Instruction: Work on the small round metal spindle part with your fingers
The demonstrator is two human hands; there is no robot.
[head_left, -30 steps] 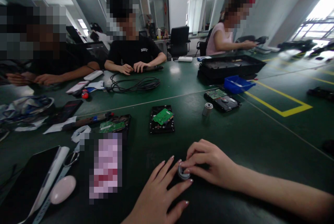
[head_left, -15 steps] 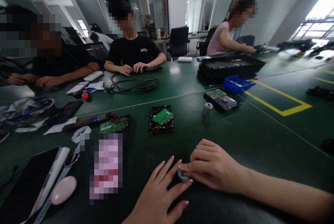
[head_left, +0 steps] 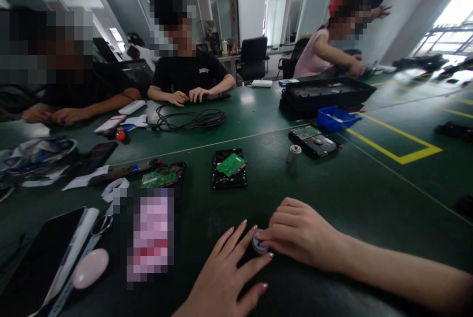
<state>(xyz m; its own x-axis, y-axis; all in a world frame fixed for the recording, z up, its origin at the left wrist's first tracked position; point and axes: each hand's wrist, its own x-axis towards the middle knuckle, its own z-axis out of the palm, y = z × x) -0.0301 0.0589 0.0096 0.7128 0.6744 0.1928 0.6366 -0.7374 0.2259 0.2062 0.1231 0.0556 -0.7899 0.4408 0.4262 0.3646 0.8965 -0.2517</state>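
My right hand (head_left: 301,233) rests on the green table (head_left: 351,189), fingers curled, pinching a small round grey part (head_left: 258,244) between thumb and fingertips. My left hand (head_left: 229,272) lies flat beside it with fingers spread, its fingertips touching or almost touching the same part. A black hard drive with a loose green circuit board (head_left: 229,168) lies further out in front of both hands.
A small metal cylinder (head_left: 293,154), another opened drive (head_left: 314,142), a blue bin (head_left: 338,118) and a black tray (head_left: 327,93) are at the right. A drive (head_left: 162,176), screwdriver (head_left: 123,171), pink oval object (head_left: 90,268) and dark tablet (head_left: 40,258) are at the left. Three people sit across the table.
My hands have barely moved; the small round part has been turned slightly in my right fingers. The person at the far right has leaned forward over the table.
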